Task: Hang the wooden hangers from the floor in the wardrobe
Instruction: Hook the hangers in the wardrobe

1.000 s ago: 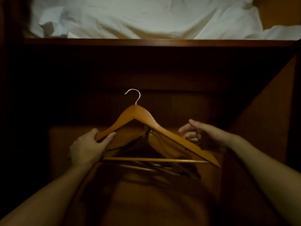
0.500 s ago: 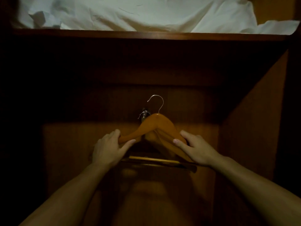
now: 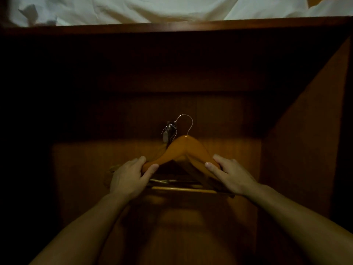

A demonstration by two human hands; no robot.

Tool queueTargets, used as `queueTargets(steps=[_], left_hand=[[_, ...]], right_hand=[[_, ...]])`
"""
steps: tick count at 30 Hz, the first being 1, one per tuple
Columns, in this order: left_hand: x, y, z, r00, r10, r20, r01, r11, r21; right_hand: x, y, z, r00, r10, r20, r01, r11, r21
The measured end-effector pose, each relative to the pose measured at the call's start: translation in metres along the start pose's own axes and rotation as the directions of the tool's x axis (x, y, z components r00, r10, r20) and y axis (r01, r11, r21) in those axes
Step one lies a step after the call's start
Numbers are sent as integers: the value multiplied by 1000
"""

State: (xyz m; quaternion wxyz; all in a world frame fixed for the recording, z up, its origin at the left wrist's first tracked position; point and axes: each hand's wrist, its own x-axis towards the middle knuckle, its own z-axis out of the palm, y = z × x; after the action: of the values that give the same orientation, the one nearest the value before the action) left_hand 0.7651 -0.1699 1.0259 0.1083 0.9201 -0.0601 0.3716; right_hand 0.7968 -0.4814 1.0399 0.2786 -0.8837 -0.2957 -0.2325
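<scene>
At the centre of the frame, a wooden hanger [image 3: 184, 148] is held by both shoulders: the left hand [image 3: 128, 178] and the right hand [image 3: 230, 177] are each clamped on one arm. More hangers [image 3: 177, 183] are seen beneath, on the wardrobe floor [image 3: 80, 165]. White bedding [image 3: 133, 8] is seen along the top edge.

Both hands grip the top wooden hanger [image 3: 183, 150]: the left hand [image 3: 129, 178] at its 8 o'clock arm, the right hand [image 3: 230, 176] at its 4 o'clock arm. Its metal hook [image 3: 186, 121] points to 12 o'clock, with more hangers [image 3: 177, 183] bunched beneath inside the dim wardrobe [image 3: 296, 150]. White cloth [image 3: 133, 8] lies at 12 o'clock.
</scene>
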Motion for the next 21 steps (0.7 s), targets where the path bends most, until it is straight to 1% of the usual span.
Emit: queueTargets(steps=[4, 9, 14, 17, 21], left_hand=[[8, 0, 0, 999, -35, -9, 35, 999, -9], [13, -7, 10, 992, -117, 51, 118, 993, -28], [17, -19, 23, 983, -145, 110, 157, 982, -105], [17, -25, 28, 975, -160, 151, 178, 977, -115], [13, -36, 34, 953, -211, 216, 227, 973, -51]], right_hand=[[16, -1, -3, 1000, 18, 2, -18, 1000, 2], [32, 3, 5, 997, 61, 48, -61, 998, 2], [46, 7, 19, 988, 96, 122, -97, 995, 8], [51, 9, 28, 986, 104, 134, -105, 994, -2], [51, 13, 44, 979, 119, 163, -122, 992, 12]])
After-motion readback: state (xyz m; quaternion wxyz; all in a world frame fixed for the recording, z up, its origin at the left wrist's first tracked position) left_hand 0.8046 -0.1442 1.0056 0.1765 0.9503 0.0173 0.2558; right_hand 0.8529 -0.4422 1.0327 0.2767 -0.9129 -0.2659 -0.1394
